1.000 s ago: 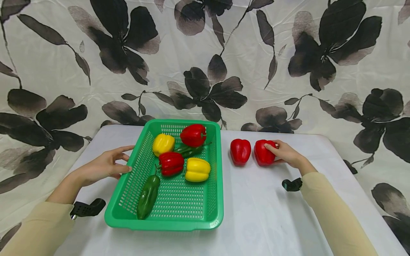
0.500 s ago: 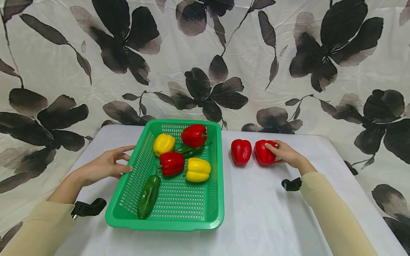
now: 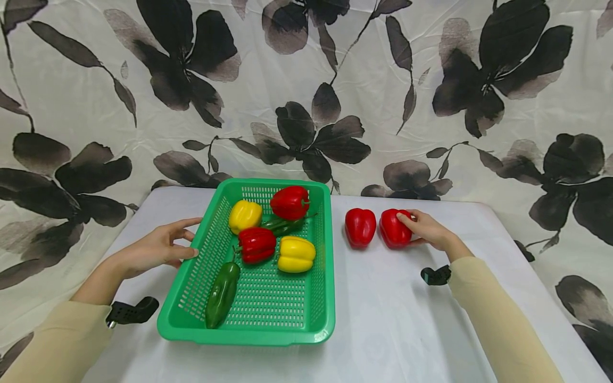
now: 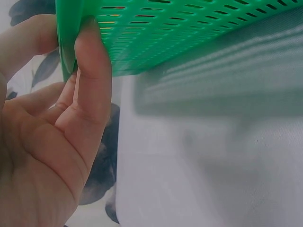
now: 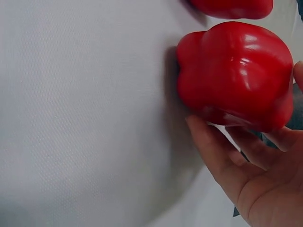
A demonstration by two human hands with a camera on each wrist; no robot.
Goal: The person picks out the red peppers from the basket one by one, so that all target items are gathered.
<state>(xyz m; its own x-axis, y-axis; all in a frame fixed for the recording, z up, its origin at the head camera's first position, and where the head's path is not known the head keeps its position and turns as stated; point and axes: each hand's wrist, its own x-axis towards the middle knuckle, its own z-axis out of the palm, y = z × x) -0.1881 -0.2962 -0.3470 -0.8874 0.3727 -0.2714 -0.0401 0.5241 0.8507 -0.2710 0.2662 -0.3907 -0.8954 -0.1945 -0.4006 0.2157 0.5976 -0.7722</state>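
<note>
My left hand (image 3: 150,247) pinches the left rim of a green perforated plastic basket (image 3: 306,336), with fingers on both sides of the rim in the left wrist view. My right hand (image 3: 431,233) holds a red bell pepper (image 3: 392,230) at the right of the basket, thumb on top and fingers along its side. The right wrist view shows this pepper's glossy body close to the white cloth, fingertips against its lower side. Just left of it stands a second red bell pepper (image 3: 360,227).
In the basket lie red bell peppers (image 3: 257,244), yellow bell peppers (image 3: 296,254), a long green pepper (image 3: 222,295) and another green one (image 3: 282,226) partly hidden. A white cloth (image 3: 383,319) covers the table. Behind hangs a floral curtain (image 3: 383,106).
</note>
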